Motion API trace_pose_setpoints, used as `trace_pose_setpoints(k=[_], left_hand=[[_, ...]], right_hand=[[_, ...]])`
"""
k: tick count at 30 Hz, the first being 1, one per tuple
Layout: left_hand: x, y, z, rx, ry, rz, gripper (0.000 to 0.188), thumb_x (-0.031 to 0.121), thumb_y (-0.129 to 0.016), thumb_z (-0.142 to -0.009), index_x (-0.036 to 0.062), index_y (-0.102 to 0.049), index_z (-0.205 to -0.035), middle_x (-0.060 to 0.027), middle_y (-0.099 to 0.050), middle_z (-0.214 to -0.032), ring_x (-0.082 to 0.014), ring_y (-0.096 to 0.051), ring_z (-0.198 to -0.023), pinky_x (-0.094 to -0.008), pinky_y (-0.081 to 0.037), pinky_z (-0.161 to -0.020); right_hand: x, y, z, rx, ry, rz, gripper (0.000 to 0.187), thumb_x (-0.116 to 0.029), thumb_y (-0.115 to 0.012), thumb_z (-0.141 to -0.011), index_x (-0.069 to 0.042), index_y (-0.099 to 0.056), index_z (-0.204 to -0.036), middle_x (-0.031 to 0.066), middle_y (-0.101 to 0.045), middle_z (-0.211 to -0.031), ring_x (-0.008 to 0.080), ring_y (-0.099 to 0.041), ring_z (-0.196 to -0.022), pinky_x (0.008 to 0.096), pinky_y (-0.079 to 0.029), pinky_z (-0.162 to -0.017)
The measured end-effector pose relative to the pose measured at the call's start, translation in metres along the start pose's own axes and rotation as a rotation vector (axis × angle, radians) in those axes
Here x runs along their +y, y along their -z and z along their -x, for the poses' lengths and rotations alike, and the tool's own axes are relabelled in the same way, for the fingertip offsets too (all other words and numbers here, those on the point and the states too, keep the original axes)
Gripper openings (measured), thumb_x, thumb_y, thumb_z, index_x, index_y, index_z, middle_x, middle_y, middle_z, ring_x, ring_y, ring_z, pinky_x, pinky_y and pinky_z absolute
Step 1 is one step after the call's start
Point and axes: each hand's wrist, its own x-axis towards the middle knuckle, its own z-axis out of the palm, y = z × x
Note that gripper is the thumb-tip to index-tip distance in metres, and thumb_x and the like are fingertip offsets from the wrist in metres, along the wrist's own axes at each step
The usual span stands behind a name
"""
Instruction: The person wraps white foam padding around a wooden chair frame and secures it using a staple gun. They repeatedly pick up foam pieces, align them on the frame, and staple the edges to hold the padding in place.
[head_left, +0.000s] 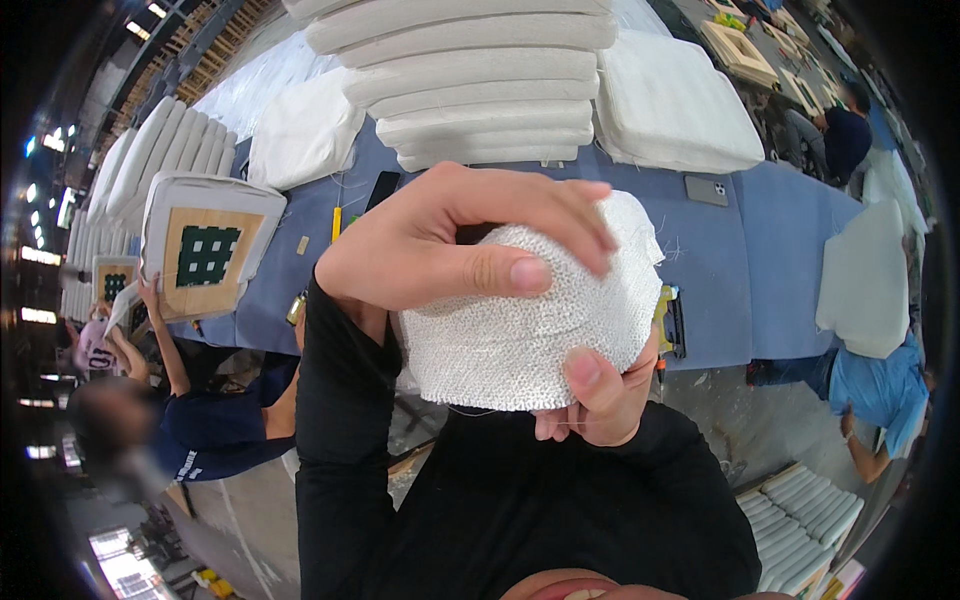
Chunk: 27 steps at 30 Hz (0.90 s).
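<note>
In front of my chest I hold a piece of white, coarsely woven fabric [520, 335], bent into a rounded shape with a loose edge along the bottom. My left hand [430, 240] curls over its top, the thumb lying on the near face and the fingers reaching across, slightly blurred. From below, my right hand [610, 395] grips the lower right edge, thumb in front and the other fingers partly hidden behind the fabric. A thin thread hangs from the bottom edge. Whether anything is inside the fabric is hidden.
A blue-covered table [790, 270] spans ahead, with a tall stack of white cushions [480, 80]. A phone [706, 190], a yellow cutter [337, 224] and a yellow-black tool [674, 322] lie on it. At left, a co-worker holds a wood-backed seat pad [205, 250]; another person [875, 390] stands right.
</note>
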Motion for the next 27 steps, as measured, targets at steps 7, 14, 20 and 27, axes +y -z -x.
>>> trace_pose_setpoints(k=[7, 14, 20, 27], left_hand=[[0.008, -0.005, 0.003, -0.006, -0.086, -0.099, 0.049, 0.026, -0.084, -0.093, -0.0076, -0.079, -0.129, -0.0271, -0.079, -0.126, -0.0392, -0.076, -0.120, -0.0493, -0.049, -0.118], [0.058, -0.053, 0.032, 0.210, 0.521, -0.349, 0.103, 0.044, -0.091, -0.083, -0.0098, -0.050, -0.161, -0.0258, -0.070, -0.146, -0.0268, -0.069, -0.132, -0.0401, -0.052, -0.112], [0.048, -0.064, 0.052, 0.262, 0.373, -0.535, 0.120, 0.050, -0.104, -0.068, -0.0072, -0.053, -0.161, -0.0285, -0.072, -0.142, -0.0351, -0.074, -0.130, -0.0404, -0.055, -0.108], [0.057, -0.065, 0.057, 0.284, 0.334, -0.601, 0.124, 0.049, -0.106, -0.062, -0.0076, -0.054, -0.160, -0.0299, -0.073, -0.140, -0.0381, -0.077, -0.126, -0.0400, -0.057, -0.106]], right_hand=[[0.008, 0.008, 0.010, -0.065, 0.157, -0.019, 0.045, -0.013, -0.072, -0.100, 0.014, -0.059, -0.134, 0.0203, -0.078, -0.093, 0.0159, -0.073, -0.059, 0.0269, -0.058, -0.046], [0.020, 0.011, 0.018, -0.050, 0.264, -0.017, 0.042, -0.010, -0.074, -0.094, 0.017, -0.069, -0.126, 0.0223, -0.080, -0.093, 0.0147, -0.075, -0.061, 0.0265, -0.059, -0.048], [0.063, -0.001, 0.026, 0.288, 0.563, -0.106, 0.043, -0.001, -0.077, -0.078, 0.015, -0.073, -0.118, 0.0220, -0.082, -0.103, 0.0215, -0.079, -0.083, 0.0400, -0.065, -0.082], [0.096, 0.033, 0.007, -0.071, 0.945, 0.030, 0.062, 0.000, -0.084, -0.076, 0.014, -0.067, -0.134, 0.0245, -0.076, -0.132, 0.0268, -0.073, -0.124, 0.0427, -0.055, -0.109]])
